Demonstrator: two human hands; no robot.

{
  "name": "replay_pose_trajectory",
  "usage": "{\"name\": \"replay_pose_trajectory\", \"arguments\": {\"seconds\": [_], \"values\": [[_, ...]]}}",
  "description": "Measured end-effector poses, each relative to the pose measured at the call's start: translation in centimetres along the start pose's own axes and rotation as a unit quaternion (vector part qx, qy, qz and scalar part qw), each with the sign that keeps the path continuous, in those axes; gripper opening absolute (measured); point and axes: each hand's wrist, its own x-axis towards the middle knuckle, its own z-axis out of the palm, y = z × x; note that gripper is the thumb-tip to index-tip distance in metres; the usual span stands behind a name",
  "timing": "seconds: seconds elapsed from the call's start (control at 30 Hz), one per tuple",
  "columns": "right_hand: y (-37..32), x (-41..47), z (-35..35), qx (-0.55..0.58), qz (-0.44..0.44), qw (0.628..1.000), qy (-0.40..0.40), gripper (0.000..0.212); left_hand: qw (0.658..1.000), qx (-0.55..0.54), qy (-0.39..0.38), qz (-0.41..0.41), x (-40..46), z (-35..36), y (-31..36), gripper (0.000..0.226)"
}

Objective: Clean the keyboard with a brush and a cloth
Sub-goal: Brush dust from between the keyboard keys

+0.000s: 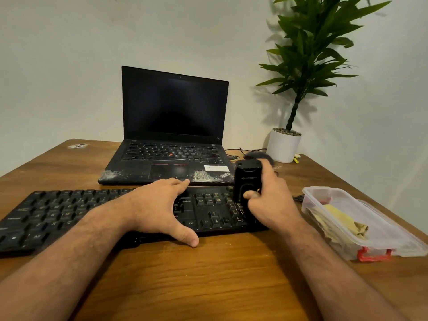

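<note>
Head view: I count one black keyboard (pixel 69 212) under both hands. My left hand (pixel 159 209) lies spread on its keys. My right hand (pixel 271 200) grips one black device (pixel 247 179) above the numpad. Right of it, one plastic box (pixel 379 232) holds one yellowish cloth (pixel 340 218).

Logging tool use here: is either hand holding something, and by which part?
The right hand holds an upright black device by its lower body, thumb across the front. The left hand holds nothing; it lies spread on the keyboard.
</note>
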Motion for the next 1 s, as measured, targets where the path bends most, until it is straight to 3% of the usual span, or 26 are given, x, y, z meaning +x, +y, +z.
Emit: {"name": "replay_pose_trajectory", "arguments": {"seconds": [0.17,0.4,0.67,0.8,1.0], "values": [[0.1,0.2,0.3,0.065,-0.008,0.998,0.004,0.063,1.000,-0.001,0.010,0.003,0.1,0.2,-0.3,0.146],[1.2,0.6,-1.4,0.014,0.069,0.995,0.072,0.068,1.000,0.002,0.003,-0.001,0.0,0.0,0.0,0.144],[-0.2,-0.8,-0.8,0.108,-0.007,0.994,-0.010,0.063,1.000,0.009,0.001,-0.004,-0.1,0.0,0.1,0.141],[-0.1,-0.6,-0.7,0.059,-0.007,0.998,-0.035,0.066,1.000,0.008,0.002,-0.007,0.0,0.1,-0.1,0.143],[1.4,-0.4,-2.3,0.003,0.026,0.999,0.041,0.064,1.000,0.010,0.001,-0.006,0.2,0.1,-0.2,0.144]]}}
